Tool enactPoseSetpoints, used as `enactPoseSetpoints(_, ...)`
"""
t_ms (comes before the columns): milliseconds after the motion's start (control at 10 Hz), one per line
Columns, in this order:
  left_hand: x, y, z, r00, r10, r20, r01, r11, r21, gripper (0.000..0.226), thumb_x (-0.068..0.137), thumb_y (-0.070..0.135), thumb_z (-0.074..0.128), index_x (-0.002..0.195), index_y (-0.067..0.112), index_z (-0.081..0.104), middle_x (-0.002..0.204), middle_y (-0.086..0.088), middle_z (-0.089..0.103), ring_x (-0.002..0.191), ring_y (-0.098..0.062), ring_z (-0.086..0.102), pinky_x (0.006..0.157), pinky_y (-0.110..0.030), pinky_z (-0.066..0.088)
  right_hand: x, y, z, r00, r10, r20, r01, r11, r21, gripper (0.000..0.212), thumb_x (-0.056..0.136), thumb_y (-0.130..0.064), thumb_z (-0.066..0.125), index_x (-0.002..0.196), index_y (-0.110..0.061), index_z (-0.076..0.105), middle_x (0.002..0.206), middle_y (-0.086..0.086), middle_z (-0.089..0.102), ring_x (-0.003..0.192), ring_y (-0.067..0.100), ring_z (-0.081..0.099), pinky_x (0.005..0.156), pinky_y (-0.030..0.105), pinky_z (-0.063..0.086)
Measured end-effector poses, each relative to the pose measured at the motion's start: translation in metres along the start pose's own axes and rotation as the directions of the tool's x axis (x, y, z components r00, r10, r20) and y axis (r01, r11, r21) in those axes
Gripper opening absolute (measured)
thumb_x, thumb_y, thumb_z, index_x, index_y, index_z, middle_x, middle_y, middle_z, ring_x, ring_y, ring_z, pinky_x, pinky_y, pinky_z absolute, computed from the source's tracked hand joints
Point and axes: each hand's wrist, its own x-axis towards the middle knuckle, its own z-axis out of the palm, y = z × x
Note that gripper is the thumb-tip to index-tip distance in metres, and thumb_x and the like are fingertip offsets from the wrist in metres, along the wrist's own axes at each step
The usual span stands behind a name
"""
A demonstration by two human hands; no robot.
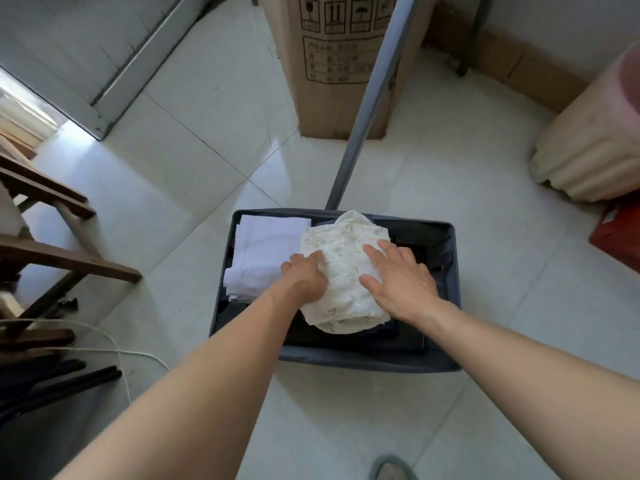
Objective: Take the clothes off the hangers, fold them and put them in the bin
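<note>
A dark grey fabric bin (367, 363) stands on the tiled floor in front of me. Inside it, at the left, lies a folded white garment (263, 251). A folded cream garment with a faint pattern (346, 271) lies on top of dark clothes (401, 337) in the middle of the bin. My left hand (306, 277) rests on the cream garment's left edge with its fingers bent down onto the cloth. My right hand (398, 275) lies flat on the garment's right side, fingers spread and straight. No hanger is in view.
A grey metal pole (367, 109) rises from behind the bin, in front of a tall cardboard box (332, 64). Dark wooden furniture (52, 251) and a white cord (114, 348) sit at the left. A cream covered object (588, 143) and a red box (620, 233) stand at the right.
</note>
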Motion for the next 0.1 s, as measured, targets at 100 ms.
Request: enactPoseSetpoints(100,-0.022,0.003,-0.011,0.999,0.018,0.04,-0.01,0.981,-0.194,0.05,0.101,0.021,0.042,0.15,0.024,0.033,0.151,-0.011,0.037,0.137,-0.031,0.035,0.113,-0.042,0.034,-0.0209,-0.0006,-0.0172,0.997,0.07,-0.028,-0.064,0.983,0.174,0.057,0.099,-0.04,0.041,0.151,-0.026,0.021,0.157,-0.002,0.019,0.139,0.023,0.023,0.107,0.045,0.034)
